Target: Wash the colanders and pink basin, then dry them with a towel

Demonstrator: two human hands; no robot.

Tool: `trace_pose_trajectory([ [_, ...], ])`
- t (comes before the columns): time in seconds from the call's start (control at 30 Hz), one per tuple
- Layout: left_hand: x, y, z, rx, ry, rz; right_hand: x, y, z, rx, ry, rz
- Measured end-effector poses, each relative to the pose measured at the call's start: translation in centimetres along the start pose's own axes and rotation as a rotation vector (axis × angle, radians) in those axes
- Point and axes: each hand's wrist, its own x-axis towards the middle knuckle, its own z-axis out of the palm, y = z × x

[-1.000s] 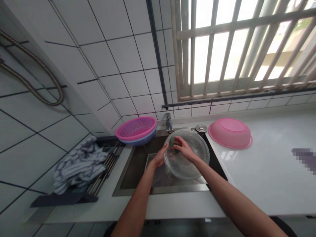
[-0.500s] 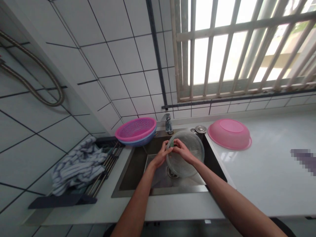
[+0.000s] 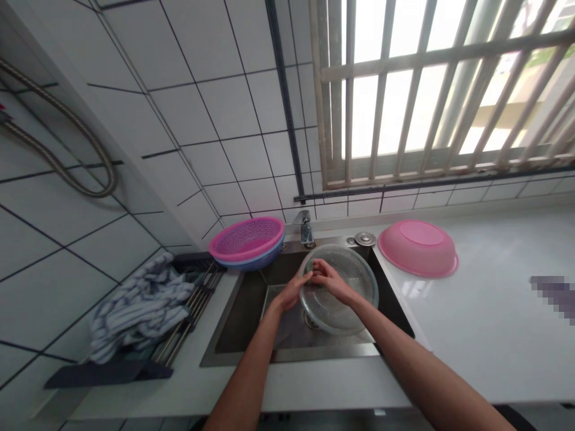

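Observation:
A clear, perforated plastic colander (image 3: 357, 278) is held over the sink (image 3: 309, 354), its open inside turned up toward me. My left hand (image 3: 291, 291) grips its left rim, thumb on the inner side and the other fingers mostly hidden behind the wall. Inside the bowl, near that same rim, my right hand (image 3: 331, 279) has its fingers curled round a small green scouring pad (image 3: 309, 265), pressed to the wall. Most of the pad is covered by the fingers. Below the colander the drain (image 3: 309, 321) shows in part.
Behind the sink stands a chrome faucet (image 3: 306, 228). A pink basket (image 3: 247, 238) nested in a blue basin (image 3: 258, 261) sits at the back left corner. An upturned pink basin (image 3: 417, 248) and a metal strainer (image 3: 365, 239) lie right. Striped cloths (image 3: 139, 305) rest on a rack left.
The colander has tipped flatter and shifted slightly right and down in view. My right hand, with the green pad, has slid a little along the inside near the rim.

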Motion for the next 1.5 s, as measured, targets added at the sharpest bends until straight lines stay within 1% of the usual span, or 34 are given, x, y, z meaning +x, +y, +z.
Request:
trace_pose_trajectory([
  [0.13, -0.5, 0.9, -0.1, -0.016, 0.023, -0.011, 1.0, -0.1, -2.5, 0.028, 0.412, -0.036],
  [0.17, -0.6, 1.0, -0.1, -0.022, 0.022, -0.006, 1.1, -0.2, -3.1, 0.026, 0.49, -0.036],
  [0.2, -0.6, 1.1, -0.1, -0.026, 0.017, -0.003, 1.2, -0.2, -3.4, 0.021, 0.542, -0.039],
  [0.23, -0.6, 1.0, 0.0, -0.03, 0.011, -0.003, 1.3, -0.3, -3.5, 0.009, 0.561, -0.044],
  [0.27, -0.6, 0.9, 0.0, -0.031, 0.004, -0.009, 1.2, -0.4, -3.4, -0.01, 0.548, -0.049],
  [0.3, -0.5, 0.7, 0.1, -0.031, 0.0, -0.019, 1.1, -0.5, -3.0, -0.033, 0.503, -0.056],
  [0.33, -0.3, 0.6, 0.2, -0.031, 0.0, -0.03, 0.9, -0.6, -2.4, -0.057, 0.429, -0.063],
  [0.4, -0.1, 0.2, 0.3, -0.038, -0.004, -0.04, 0.4, -0.8, -0.9, -0.11, 0.207, -0.058],
  [0.47, 0.1, 0.0, 0.2, -0.056, -0.001, -0.001, -0.2, -0.7, 0.2, -0.17, -0.063, -0.017],
  [0.57, 0.1, 0.2, -0.1, -0.06, 0.045, 0.094, -1.0, -0.1, 0.6, -0.299, -0.465, 0.136],
  [0.6, 0.0, 0.3, -0.3, -0.049, 0.072, 0.108, -1.2, 0.1, 0.5, -0.336, -0.567, 0.196],
  [0.63, 0.0, 0.4, -0.5, -0.037, 0.095, 0.112, -1.4, 0.3, 0.3, -0.361, -0.642, 0.249],
  [0.67, 0.0, 0.4, -0.6, -0.028, 0.109, 0.108, -1.5, 0.5, 0.2, -0.366, -0.682, 0.285],
  [0.7, 0.0, 0.3, -0.6, -0.021, 0.117, 0.105, -1.5, 0.5, 0.2, -0.343, -0.683, 0.297],
  [0.73, 0.1, 0.2, -0.6, -0.017, 0.12, 0.106, -1.6, 0.5, 0.2, -0.295, -0.654, 0.287],
  [0.8, 0.2, 0.0, -0.4, -0.015, 0.104, 0.096, -1.5, 0.0, 0.6, -0.14, -0.519, 0.218],
  [0.87, 0.3, 0.0, 0.0, -0.009, 0.077, 0.091, -1.1, -0.7, 0.9, 0.04, -0.305, 0.139],
  [0.9, 0.3, 0.0, 0.1, -0.001, 0.06, 0.101, -0.9, -1.1, 0.8, 0.118, -0.169, 0.112],
  [0.97, 0.1, 0.2, 0.2, 0.035, 0.021, 0.144, -0.3, -1.7, 0.2, 0.236, 0.113, 0.072],
  [1.0, -0.1, 0.4, 0.3, 0.061, 0.004, 0.169, -0.1, -2.0, -0.3, 0.273, 0.224, 0.06],
  [1.03, -0.2, 0.5, 0.3, 0.085, -0.012, 0.187, 0.1, -2.1, -0.7, 0.297, 0.298, 0.051],
  [1.07, -0.3, 0.6, 0.3, 0.103, -0.027, 0.195, 0.2, -2.2, -1.1, 0.308, 0.324, 0.046],
  [1.13, -0.4, 0.7, 0.3, 0.107, -0.043, 0.2, 0.1, -2.2, -1.3, 0.295, 0.274, 0.048],
  [1.2, -0.4, 0.7, 0.4, 0.079, -0.038, 0.19, -0.2, -1.9, -0.7, 0.248, 0.172, 0.053],
  [1.33, -0.1, 0.5, 0.3, 0.002, 0.025, 0.174, -0.9, -0.8, 1.4, 0.084, -0.118, 0.03],
  [1.4, 0.1, 0.4, 0.2, -0.055, 0.014, 0.15, -1.0, -0.2, 2.1, 0.018, -0.239, 0.019],
  [1.43, 0.1, 0.4, 0.2, -0.079, -0.004, 0.129, -1.1, 0.1, 2.3, -0.003, -0.266, 0.017],
  [1.5, 0.0, 0.4, 0.2, -0.09, -0.04, 0.079, -1.0, 0.3, 2.2, -0.018, -0.251, 0.014],
])
